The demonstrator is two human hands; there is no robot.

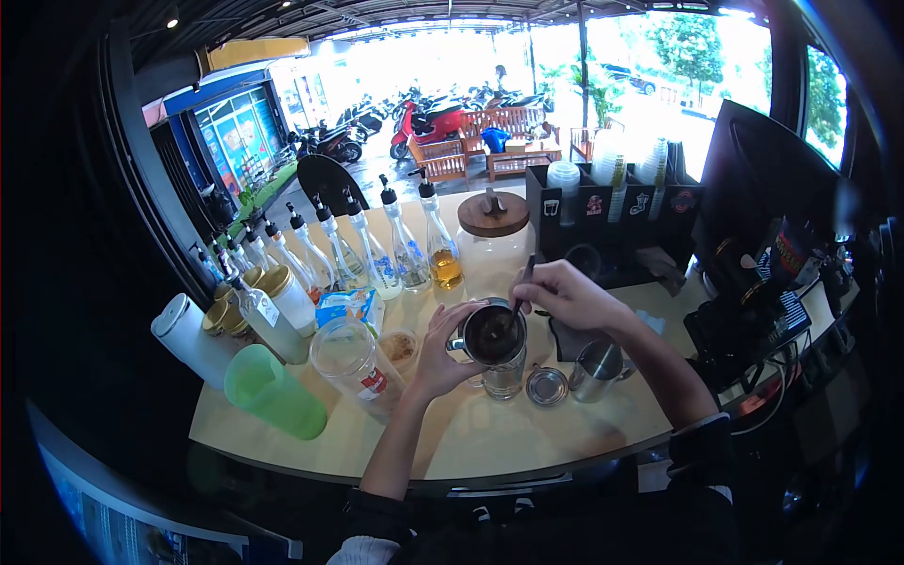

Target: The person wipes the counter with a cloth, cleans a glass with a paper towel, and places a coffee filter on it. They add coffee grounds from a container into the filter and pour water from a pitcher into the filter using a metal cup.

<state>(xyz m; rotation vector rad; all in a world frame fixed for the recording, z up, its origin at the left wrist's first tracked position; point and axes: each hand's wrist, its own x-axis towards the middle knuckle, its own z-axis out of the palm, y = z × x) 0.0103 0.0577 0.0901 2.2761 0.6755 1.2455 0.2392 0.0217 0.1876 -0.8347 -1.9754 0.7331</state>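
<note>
My left hand (pixel 449 350) is curled around the side of a round metal cup (pixel 463 345) with dark contents. Directly below the cup is a clear glass mug (pixel 504 384); whether the two touch cannot be made out. From above right, my right hand (pixel 563 294) pinches a thin dark stick (pixel 524 281), its lower end down in the cup. What that end looks like is hidden in the dark contents. To the right of the glass mug lie a round metal lid (pixel 547 386) and a steel pitcher (pixel 597 370).
Several pump bottles (pixel 441 247) line the back edge, beside a glass jar with a wooden lid (pixel 493 215). A green pitcher (pixel 273 391), a clear plastic jug (pixel 350 363) and a small tub of brown powder (pixel 399 347) stand left. A black cup holder (pixel 603 221) sits at back right.
</note>
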